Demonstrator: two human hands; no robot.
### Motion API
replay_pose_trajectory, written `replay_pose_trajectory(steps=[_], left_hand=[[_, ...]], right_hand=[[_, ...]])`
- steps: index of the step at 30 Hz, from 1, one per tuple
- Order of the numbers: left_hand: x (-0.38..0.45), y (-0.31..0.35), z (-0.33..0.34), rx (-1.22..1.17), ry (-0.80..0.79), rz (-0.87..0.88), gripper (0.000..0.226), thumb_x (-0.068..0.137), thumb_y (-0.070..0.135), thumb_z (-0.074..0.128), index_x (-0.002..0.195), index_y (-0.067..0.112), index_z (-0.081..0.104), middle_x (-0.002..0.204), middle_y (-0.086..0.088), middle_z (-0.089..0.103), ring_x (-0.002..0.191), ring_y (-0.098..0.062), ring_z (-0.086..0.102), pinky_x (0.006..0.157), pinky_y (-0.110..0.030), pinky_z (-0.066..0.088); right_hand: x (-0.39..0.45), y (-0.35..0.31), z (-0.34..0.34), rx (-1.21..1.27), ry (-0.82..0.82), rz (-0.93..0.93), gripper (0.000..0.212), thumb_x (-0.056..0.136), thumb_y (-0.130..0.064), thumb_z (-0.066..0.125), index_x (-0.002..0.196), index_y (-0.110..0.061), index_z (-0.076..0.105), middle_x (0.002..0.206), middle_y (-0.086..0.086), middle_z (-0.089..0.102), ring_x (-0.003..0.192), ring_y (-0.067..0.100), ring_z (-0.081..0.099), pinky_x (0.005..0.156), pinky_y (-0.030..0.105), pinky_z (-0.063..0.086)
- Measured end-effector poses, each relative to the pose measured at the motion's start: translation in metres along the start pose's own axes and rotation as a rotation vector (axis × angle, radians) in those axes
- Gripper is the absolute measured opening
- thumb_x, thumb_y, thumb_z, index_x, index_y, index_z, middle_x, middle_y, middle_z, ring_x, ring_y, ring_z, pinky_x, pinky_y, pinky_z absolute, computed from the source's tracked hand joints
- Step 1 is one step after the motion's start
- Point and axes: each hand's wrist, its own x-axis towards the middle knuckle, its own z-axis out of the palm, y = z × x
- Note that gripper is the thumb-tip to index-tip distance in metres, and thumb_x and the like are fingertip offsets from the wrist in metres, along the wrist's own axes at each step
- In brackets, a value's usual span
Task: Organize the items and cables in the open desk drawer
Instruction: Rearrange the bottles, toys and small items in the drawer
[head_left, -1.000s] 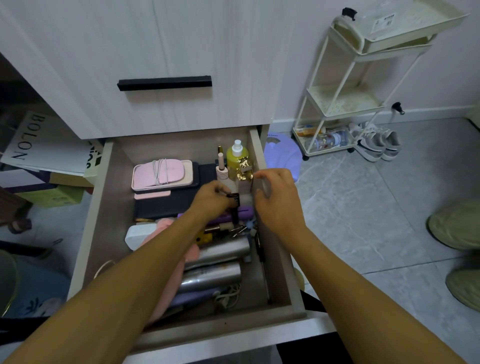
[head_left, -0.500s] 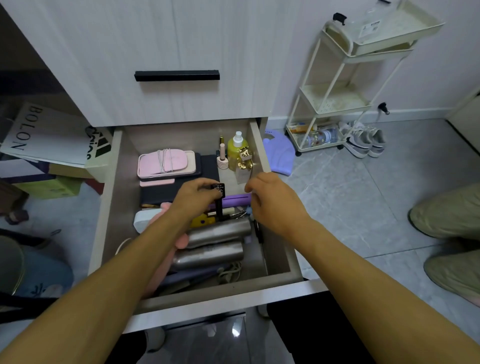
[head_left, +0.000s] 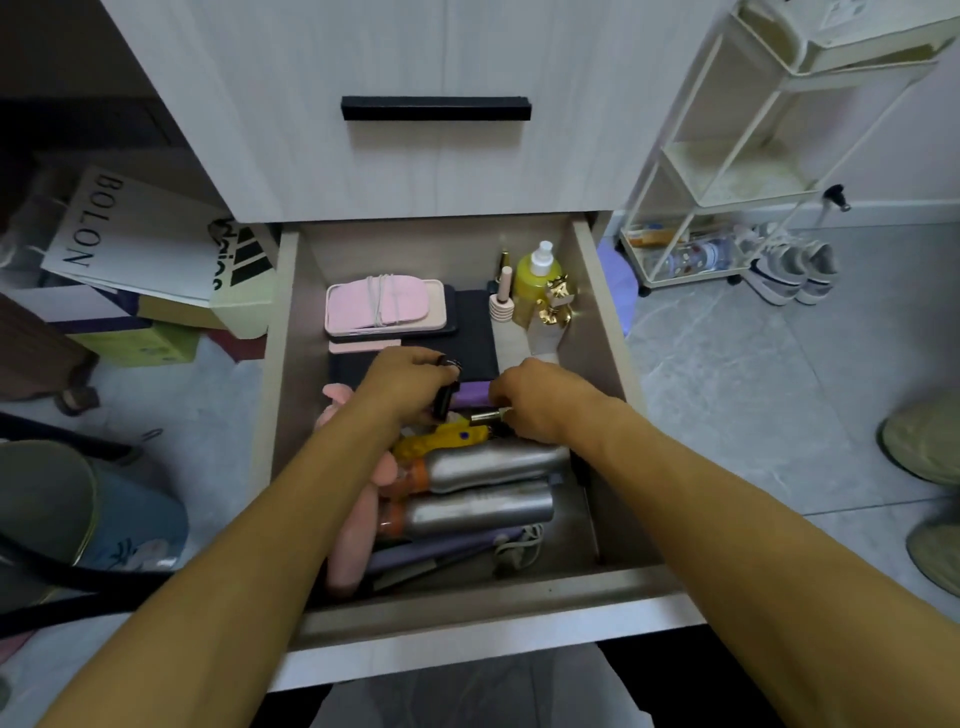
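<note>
Bare drawer floor (head_left: 563, 540) along right wall, 2 silver bottles (head_left: 483, 486) crowding the middle

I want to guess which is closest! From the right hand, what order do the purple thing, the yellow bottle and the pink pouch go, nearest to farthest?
From the right hand, in the head view:
1. Purple thing: just left of the fingertips, mid drawer.
2. Yellow bottle: back right corner, standing up.
3. Pink pouch: back left, lying flat.

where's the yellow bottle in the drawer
In the head view, the yellow bottle stands upright in the drawer's far right corner, right behind a gold-topped bottle and beside a ribbed pink tube.
</note>
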Motion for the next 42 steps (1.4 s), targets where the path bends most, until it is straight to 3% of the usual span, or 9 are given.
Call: replay_pose_trajectory(steps=[5, 11, 16, 25, 29, 34, 38, 40, 42], left_hand=[[0.003, -0.005, 0.008, -0.037, -0.003, 0.001, 0.013, 0.089, 0.011, 0.069, 0.081, 0.021, 0.065, 0.096, -0.017, 0.071, 0.094, -0.035, 0.07, 0.081, -0.045, 0.059], [0.011, -0.006, 0.005, -0.106, 0.013, -0.049, 0.011, 0.087, 0.011, 0.07, 0.082, 0.018, 0.065, 0.094, -0.02, 0.069, 0.093, -0.039, 0.069, 0.074, -0.054, 0.059], [0.011, -0.007, 0.007, -0.139, -0.02, -0.048, 0.013, 0.09, 0.01, 0.068, 0.082, 0.019, 0.062, 0.092, -0.017, 0.068, 0.081, -0.031, 0.067, 0.069, -0.045, 0.059], [0.012, -0.008, 0.006, -0.171, -0.017, -0.024, 0.013, 0.091, 0.01, 0.067, 0.085, 0.02, 0.061, 0.093, -0.013, 0.066, 0.077, -0.027, 0.067, 0.066, -0.044, 0.059], [0.012, -0.01, 0.011, -0.158, -0.017, -0.037, 0.013, 0.089, 0.013, 0.069, 0.1, 0.015, 0.063, 0.098, -0.014, 0.067, 0.081, -0.027, 0.067, 0.051, -0.032, 0.055], [0.012, -0.013, 0.017, -0.138, 0.049, -0.033, 0.027, 0.083, 0.027, 0.077, 0.095, 0.01, 0.06, 0.082, -0.017, 0.071, 0.064, -0.028, 0.06, 0.05, -0.026, 0.046], [0.012, -0.008, 0.023, -0.118, 0.078, 0.005, 0.018, 0.081, 0.015, 0.078, 0.089, 0.013, 0.061, 0.078, -0.011, 0.068, 0.052, -0.017, 0.059, 0.046, -0.024, 0.047], [0.014, -0.003, 0.027, -0.129, 0.095, 0.079, 0.017, 0.08, 0.001, 0.075, 0.09, 0.011, 0.065, 0.08, -0.011, 0.066, 0.054, -0.014, 0.058, 0.05, -0.025, 0.051], [0.019, 0.003, 0.033, -0.113, 0.106, 0.155, 0.019, 0.081, -0.005, 0.072, 0.087, 0.012, 0.068, 0.089, -0.012, 0.068, 0.067, -0.017, 0.064, 0.066, -0.027, 0.058]], right_hand=[[0.02, -0.014, 0.008, -0.09, -0.094, -0.095, 0.04, 0.093, -0.016, 0.05, 0.129, -0.032, 0.057, 0.117, 0.008, 0.058, 0.102, 0.03, 0.06, 0.073, 0.033, 0.047], [0.025, -0.017, 0.015, -0.177, -0.147, -0.092, 0.035, 0.097, -0.019, 0.045, 0.129, -0.025, 0.056, 0.12, 0.01, 0.057, 0.105, 0.029, 0.059, 0.082, 0.035, 0.049], [0.028, -0.021, 0.025, -0.227, -0.126, -0.067, 0.031, 0.099, -0.018, 0.043, 0.128, -0.021, 0.055, 0.119, 0.009, 0.06, 0.108, 0.03, 0.059, 0.082, 0.036, 0.046], [0.018, -0.004, 0.031, -0.09, -0.019, 0.032, 0.028, 0.091, -0.02, 0.055, 0.118, -0.016, 0.061, 0.113, 0.012, 0.057, 0.099, 0.033, 0.061, 0.072, 0.031, 0.044], [0.005, 0.009, 0.015, 0.012, 0.059, 0.075, 0.026, 0.093, -0.021, 0.052, 0.117, -0.013, 0.06, 0.111, 0.016, 0.057, 0.097, 0.037, 0.059, 0.07, 0.032, 0.042], [-0.006, 0.013, -0.014, -0.012, 0.191, 0.02, 0.016, 0.095, -0.021, 0.051, 0.106, -0.016, 0.06, 0.103, 0.015, 0.062, 0.09, 0.035, 0.06, 0.065, 0.03, 0.04], [-0.011, 0.024, -0.038, -0.141, 0.379, -0.062, 0.021, 0.098, -0.026, 0.045, 0.113, -0.02, 0.058, 0.106, 0.011, 0.063, 0.095, 0.034, 0.06, 0.065, 0.032, 0.038], [-0.011, 0.037, -0.046, -0.127, 0.425, -0.098, 0.02, 0.097, -0.026, 0.045, 0.11, -0.019, 0.059, 0.105, 0.008, 0.064, 0.095, 0.032, 0.059, 0.065, 0.033, 0.04], [-0.013, 0.051, -0.046, -0.057, 0.445, -0.153, 0.022, 0.094, -0.023, 0.049, 0.111, -0.018, 0.063, 0.103, 0.007, 0.064, 0.096, 0.03, 0.056, 0.071, 0.038, 0.047]])
